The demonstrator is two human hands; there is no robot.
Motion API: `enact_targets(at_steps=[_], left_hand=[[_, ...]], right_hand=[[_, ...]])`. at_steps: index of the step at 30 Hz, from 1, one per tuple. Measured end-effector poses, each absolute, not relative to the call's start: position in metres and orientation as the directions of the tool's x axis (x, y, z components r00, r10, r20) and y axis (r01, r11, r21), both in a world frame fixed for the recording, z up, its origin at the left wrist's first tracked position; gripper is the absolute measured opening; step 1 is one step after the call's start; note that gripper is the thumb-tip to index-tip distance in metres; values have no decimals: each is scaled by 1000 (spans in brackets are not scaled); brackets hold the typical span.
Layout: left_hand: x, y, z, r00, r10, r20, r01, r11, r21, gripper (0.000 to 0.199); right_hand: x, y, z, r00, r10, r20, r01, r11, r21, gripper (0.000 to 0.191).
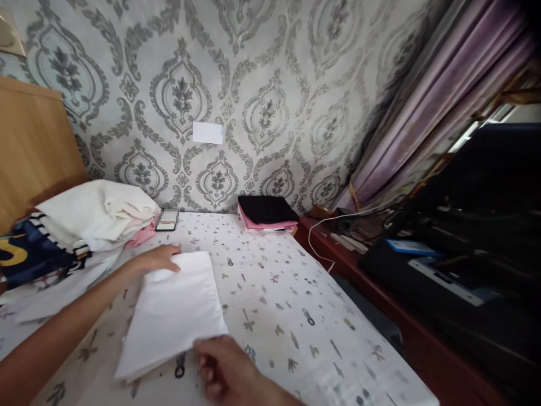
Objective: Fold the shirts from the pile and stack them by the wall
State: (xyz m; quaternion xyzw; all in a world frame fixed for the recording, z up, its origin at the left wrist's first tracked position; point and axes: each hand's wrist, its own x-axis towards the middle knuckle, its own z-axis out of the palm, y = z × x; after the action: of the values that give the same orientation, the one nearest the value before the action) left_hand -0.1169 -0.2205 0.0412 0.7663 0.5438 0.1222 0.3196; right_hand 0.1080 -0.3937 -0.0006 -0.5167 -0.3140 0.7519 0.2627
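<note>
Right hand: fingers curled, gripping the near-right corner of the folded white cloth. Left hand at its far-left edge, thumb on top; whether it grips I can't tell. Cloth lies on the printed sheet. Farther out I note a clothes pile left, a black-topped folded stack by the patterned wall.

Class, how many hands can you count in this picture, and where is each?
2. The left hand is at the white cloth's far left corner; the right hand is at its near right corner. No others show.
</note>
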Motion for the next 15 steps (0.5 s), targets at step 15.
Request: enact_targets(at_steps=[15], left_hand=[[-120, -290, 7, 182, 879, -440, 95, 430, 898, 54]], right_hand=[[183, -342, 9, -89, 836, -541, -292, -541, -788, 24]])
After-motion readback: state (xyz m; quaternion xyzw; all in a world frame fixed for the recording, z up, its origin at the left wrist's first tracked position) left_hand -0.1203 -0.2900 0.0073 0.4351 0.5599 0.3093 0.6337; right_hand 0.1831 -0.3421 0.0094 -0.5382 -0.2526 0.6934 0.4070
